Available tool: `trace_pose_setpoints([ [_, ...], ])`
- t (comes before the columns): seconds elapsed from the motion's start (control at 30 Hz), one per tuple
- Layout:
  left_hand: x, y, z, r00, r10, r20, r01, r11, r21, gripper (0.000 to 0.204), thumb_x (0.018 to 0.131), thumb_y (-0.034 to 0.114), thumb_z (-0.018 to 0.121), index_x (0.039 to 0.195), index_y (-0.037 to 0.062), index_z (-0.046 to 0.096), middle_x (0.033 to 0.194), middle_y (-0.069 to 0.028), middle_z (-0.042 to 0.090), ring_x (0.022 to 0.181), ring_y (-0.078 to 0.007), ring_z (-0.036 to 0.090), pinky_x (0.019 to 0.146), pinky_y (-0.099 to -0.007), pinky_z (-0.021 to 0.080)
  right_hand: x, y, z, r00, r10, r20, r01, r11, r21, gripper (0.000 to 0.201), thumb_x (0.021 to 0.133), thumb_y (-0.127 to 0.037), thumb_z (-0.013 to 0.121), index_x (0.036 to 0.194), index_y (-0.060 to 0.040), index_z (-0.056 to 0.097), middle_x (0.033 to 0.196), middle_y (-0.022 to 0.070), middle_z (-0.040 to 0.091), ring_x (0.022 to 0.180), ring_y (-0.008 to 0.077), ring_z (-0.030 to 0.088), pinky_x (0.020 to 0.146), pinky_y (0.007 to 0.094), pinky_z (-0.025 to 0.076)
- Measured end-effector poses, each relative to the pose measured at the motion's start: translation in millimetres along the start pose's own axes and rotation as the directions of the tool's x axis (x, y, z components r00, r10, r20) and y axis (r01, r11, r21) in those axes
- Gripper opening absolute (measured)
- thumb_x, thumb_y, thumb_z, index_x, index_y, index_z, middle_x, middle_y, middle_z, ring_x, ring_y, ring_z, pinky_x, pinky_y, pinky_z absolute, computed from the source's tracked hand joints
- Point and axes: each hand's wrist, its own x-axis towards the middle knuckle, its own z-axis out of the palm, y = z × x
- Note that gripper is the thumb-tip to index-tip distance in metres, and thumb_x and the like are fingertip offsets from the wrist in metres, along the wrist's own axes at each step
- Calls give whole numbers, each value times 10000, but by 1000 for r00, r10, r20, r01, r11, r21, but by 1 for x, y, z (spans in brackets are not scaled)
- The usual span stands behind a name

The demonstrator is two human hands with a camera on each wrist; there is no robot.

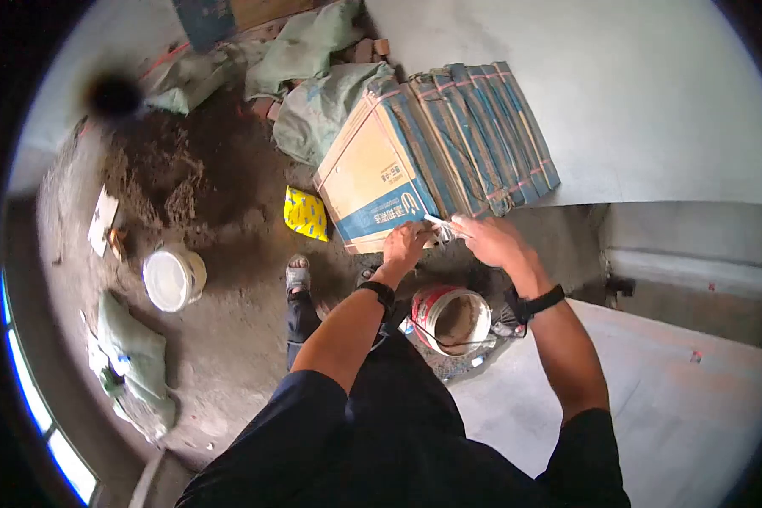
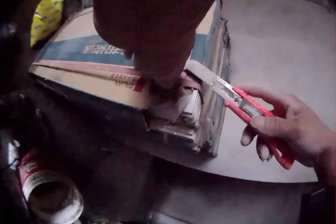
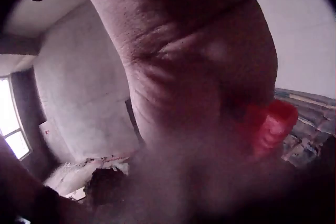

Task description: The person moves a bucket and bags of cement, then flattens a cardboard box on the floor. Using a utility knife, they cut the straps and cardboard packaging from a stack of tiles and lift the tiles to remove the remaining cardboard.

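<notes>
Left hand (image 2: 155,50); cutter (image 2: 241,104) clearest, left-wrist view

Cartons (image 1: 449,144) ahead; bucket (image 1: 423,311) below; gap between

Gets light from the window (image 1: 69,464), glaring white, but looks dim on the floor (image 1: 229,372). Bends and goes black round the edges in the head view. Looks dark in both wrist views, very blurry low down in the right.

Left fingers (image 1: 415,229) touch the front carton (image 1: 371,165) near its corner.
</notes>
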Motion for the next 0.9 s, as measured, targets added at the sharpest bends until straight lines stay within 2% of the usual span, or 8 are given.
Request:
trace_pose_setpoints([
  [0.17,-1,-13,25,993,19,-119,-16,999,29,288,861,361,580,1007,138,686,987,-131,634,930,-326,608,793,-431,472,26,-7,-22,976,13,215,22,987,-159,194,828,-96,537,1006,-94,614,964,186,669,926,387,631,753,489,500],
  [0.33,-3,-9,31,980,-31,-198,42,998,52,271,861,351,582,970,128,691,974,-134,638,916,-319,611,788,-432,469,35,-5,-16,975,-6,223,52,978,-202,219,815,-86,541,1017,-72,625,974,186,669,944,370,634,758,478,505],
  [0.53,-10,-30,52,951,65,-301,-36,994,99,267,850,332,589,853,81,680,851,-138,647,810,-351,625,713,-449,486,17,-5,-18,972,-61,226,134,937,-324,272,806,-66,523,1053,-86,635,927,199,670,887,377,642,738,475,511],
  [0.67,-69,-75,34,965,-124,-229,166,971,172,285,865,311,555,821,44,647,870,-184,641,835,-358,634,752,-464,502,-5,-11,-16,983,-153,103,177,939,-296,371,807,-48,505,1157,-124,602,895,203,672,830,382,647,716,475,515],
  [0.73,-78,-93,-5,920,-226,-322,308,922,233,306,880,315,530,864,36,657,873,-187,656,835,-380,634,726,-463,506,-19,-10,-17,982,-156,108,177,957,-228,423,823,-78,524,1241,-135,548,915,205,667,818,399,637,720,481,508],
  [0.8,-78,-121,-45,748,-362,-557,369,923,-104,306,866,307,559,926,24,659,868,-192,666,811,-354,651,698,-431,508,-40,-6,-15,990,-129,-62,136,983,125,448,839,-123,553,1286,-134,512,980,213,651,866,414,621,739,481,497],
  [0.87,-72,-145,-88,600,-470,-648,288,882,-373,287,852,275,584,949,13,651,836,-185,666,771,-289,656,674,-393,494,-55,4,-4,989,-112,-101,124,984,128,445,847,-150,560,1288,-160,503,930,219,647,831,424,616,698,493,491],
  [0.9,-70,-144,-108,580,-473,-663,285,881,-379,269,845,256,590,934,8,646,809,-175,658,754,-259,646,667,-385,486,-62,10,2,989,-79,-126,97,985,140,442,855,-176,568,1291,-186,493,880,226,643,796,435,611,657,505,485],
])
